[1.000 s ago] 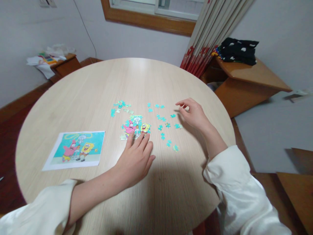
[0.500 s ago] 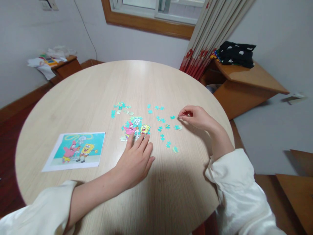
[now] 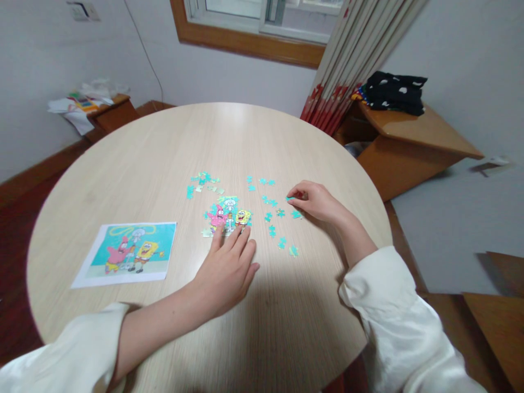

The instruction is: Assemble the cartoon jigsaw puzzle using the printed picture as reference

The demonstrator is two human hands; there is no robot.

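Observation:
My left hand [image 3: 230,267] lies flat with its fingers apart, the fingertips on the lower edge of a partly joined cartoon jigsaw puzzle [image 3: 230,206]. Pink, pale blue and yellow figures show in that puzzle. Over to the right, my right hand [image 3: 313,199] has its thumb and fingers pinched on a turquoise puzzle piece [image 3: 289,198], which they partly cover. Several loose puzzle pieces [image 3: 272,231] are scattered between the puzzle and my right hand. Another cluster of pieces [image 3: 204,178] lies behind the puzzle, to the left.
A printed picture [image 3: 129,254] of the same cartoon figures rests on the left of the round wooden table [image 3: 229,131]. Beyond the table stand a wooden cabinet [image 3: 409,153] with dark cloth [image 3: 395,93] on top, a curtain [image 3: 347,60], and a small stand [image 3: 114,112] holding papers.
My right hand has moved slightly left and its fingers have closed on the turquoise piece, which lay apart from them before. My left hand stays where it was.

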